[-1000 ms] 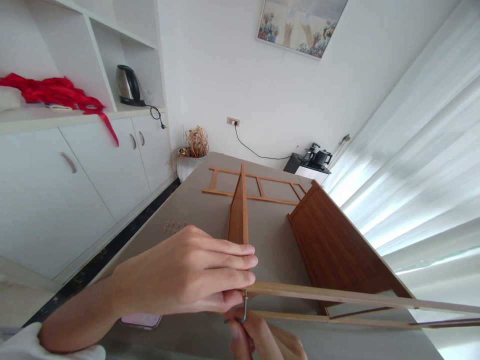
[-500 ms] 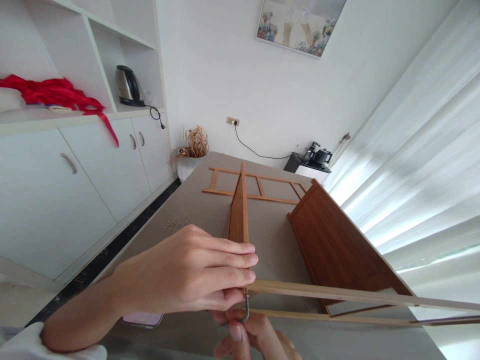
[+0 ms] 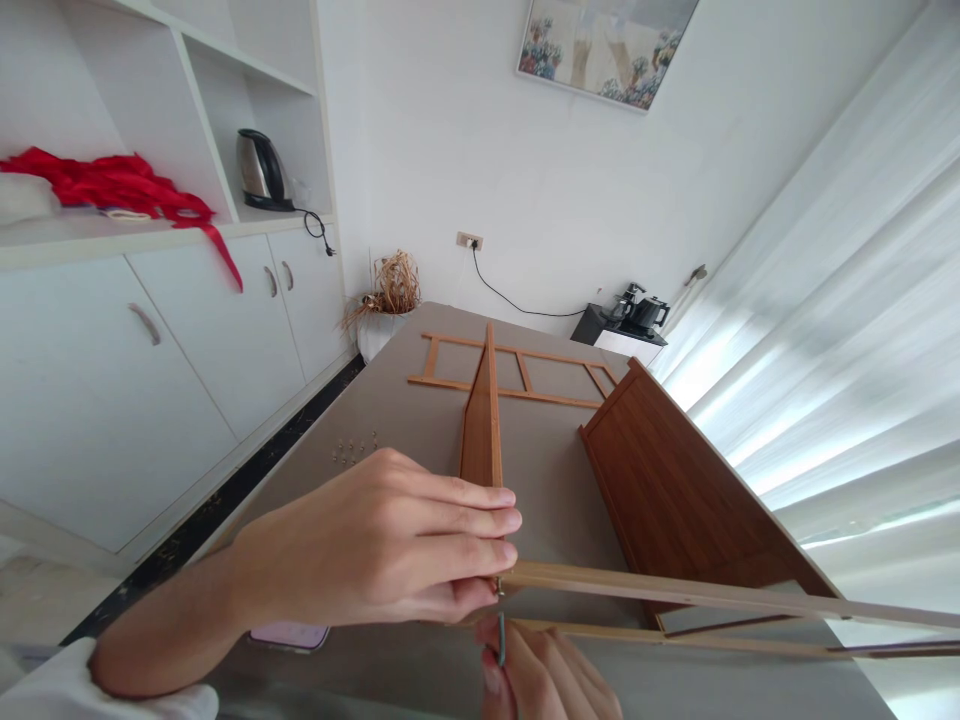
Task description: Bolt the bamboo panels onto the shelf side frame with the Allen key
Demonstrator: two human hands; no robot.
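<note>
My left hand (image 3: pixel 382 550) closes its fingers over the near end of a narrow upright wooden board (image 3: pixel 478 440), where it meets a light wooden frame (image 3: pixel 690 592). A small brass-coloured screw (image 3: pixel 500 587) sticks out of this joint, just beneath my left fingers. Below it, my right hand (image 3: pixel 551 675) pinches a bent grey hex key (image 3: pixel 502 645). The key's tip sits a little apart from the screw head. To the right, a wide brown panel (image 3: pixel 667 490) stands tilted at the frame's other side.
A ladder-like wooden frame (image 3: pixel 527 372) lies flat on the grey table (image 3: pixel 375 400). Several small screws (image 3: pixel 352 455) rest left of the board. A phone (image 3: pixel 291 636) is partly under my left forearm. White cabinets (image 3: pixel 67 370) line the left, a curtain (image 3: pixel 840 380) the right.
My right hand has drawn the hex key down and away from the screw, turning it in the fingers. My left hand keeps its hold on the joint.
</note>
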